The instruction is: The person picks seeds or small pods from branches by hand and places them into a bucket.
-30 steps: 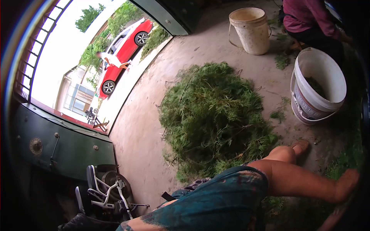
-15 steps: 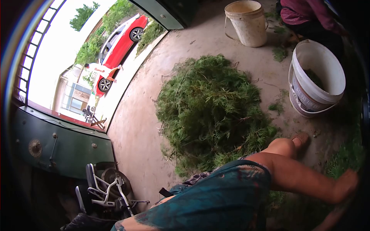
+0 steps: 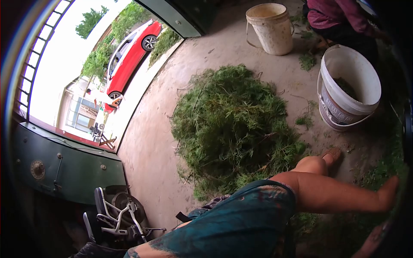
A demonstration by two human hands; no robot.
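Note:
My left hand (image 3: 388,193) is at the far right edge, at the end of a bare forearm below a teal patterned sleeve (image 3: 241,215). It is over loose green sprigs (image 3: 380,172) on the floor, its fingers lost in the dark rim. My right hand (image 3: 375,238) shows only in part at the lower right, dim and blurred, close to more greenery. I cannot tell what either hand holds. A large heap of feathery green conifer branches (image 3: 232,124) lies beside my bent knee (image 3: 313,164) and foot (image 3: 332,155).
A white bucket (image 3: 350,81) with some greenery inside stands beyond my foot. Farther back is a stained cream bucket (image 3: 272,32). Another person in a maroon sleeve (image 3: 331,15) crouches behind them. A white-framed cycle (image 3: 124,215) and green metal door (image 3: 64,159) are at left; outside, a red car (image 3: 129,60).
My left forearm has straightened and its hand has shifted up slightly. More of my right hand shows at the lower right. Outside, the person by the car has moved and bent lower.

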